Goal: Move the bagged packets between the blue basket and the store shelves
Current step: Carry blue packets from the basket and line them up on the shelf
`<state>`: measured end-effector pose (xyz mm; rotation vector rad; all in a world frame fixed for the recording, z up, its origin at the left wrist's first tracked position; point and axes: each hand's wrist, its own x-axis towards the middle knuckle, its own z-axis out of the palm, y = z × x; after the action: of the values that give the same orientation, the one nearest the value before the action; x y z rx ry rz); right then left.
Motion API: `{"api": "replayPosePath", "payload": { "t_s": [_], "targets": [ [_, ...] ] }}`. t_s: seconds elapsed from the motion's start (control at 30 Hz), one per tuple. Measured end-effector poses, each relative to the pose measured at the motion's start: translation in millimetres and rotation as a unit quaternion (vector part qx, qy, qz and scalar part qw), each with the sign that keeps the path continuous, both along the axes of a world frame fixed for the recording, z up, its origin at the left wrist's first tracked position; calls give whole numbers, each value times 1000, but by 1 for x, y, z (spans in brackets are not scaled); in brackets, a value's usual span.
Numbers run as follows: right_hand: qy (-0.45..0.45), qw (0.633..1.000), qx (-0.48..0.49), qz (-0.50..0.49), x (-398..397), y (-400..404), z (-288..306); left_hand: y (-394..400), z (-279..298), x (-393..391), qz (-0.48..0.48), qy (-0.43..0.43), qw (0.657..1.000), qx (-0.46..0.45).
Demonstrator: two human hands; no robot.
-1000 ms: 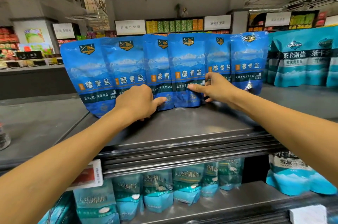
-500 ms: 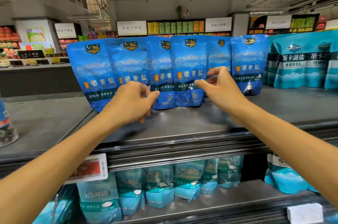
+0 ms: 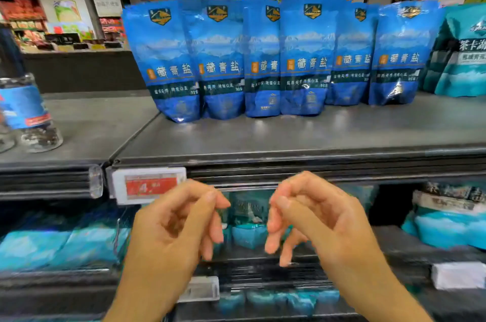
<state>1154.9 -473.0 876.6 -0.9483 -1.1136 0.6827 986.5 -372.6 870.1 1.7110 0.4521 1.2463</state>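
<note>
- Your left hand (image 3: 181, 224) and right hand (image 3: 313, 221) hang in front of the shelf edge at 6 o'clock in the head view, palms facing each other, fingers loosely curled and drooping, holding nothing. Neither touches a packet.
- Task items: six glossy blue plastic salt packets (image 3: 305, 58) stand upright in an overlapping row at 12 o'clock on the dark grey metal top shelf (image 3: 263, 137), set well back from its front lip.
- The leftmost packet, at 11 o'clock, leans leftward with only its neighbour to bear on; judged the least stable of the row.
- The blue basket is not in view, so you must turn or look down to find it.
- Neighbours: teal plastic salt pouches (image 3: 462, 53) at 2 o'clock just beside the row; a clear plastic bottle with a blue label (image 3: 23, 108) at 9 o'clock, well apart; a white-and-red price tag (image 3: 148, 184) on the shelf lip just above your left hand.
- Lower shelf at 6 o'clock holds more teal pouches; motion blur makes their arrangement uncertain.
- Risk: the packets are soft and self-standing, so brushing one on your next reach could topple the overlapping row domino-fashion.
- Risk: adding a packet at the left end may push the leaning one over.
- Risk: reaching up close to the lip could snag the price tag.
</note>
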Motion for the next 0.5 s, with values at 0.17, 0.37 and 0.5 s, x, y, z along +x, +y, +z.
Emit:
{"api": "replayPosePath", "payload": {
  "t_s": [0.17,0.37,0.5],
  "targets": [
    [40,996,-84,5,-23,-6,-84,-10,-99,-36,60,17,984,-167],
    [74,967,-244,-31,-55,-28,-202,-31,-209,-80,146,56,931,-329],
    [38,935,-352,-31,-69,-55,-258,-54,-265,-109,195,90,907,-362]
  ]
}}
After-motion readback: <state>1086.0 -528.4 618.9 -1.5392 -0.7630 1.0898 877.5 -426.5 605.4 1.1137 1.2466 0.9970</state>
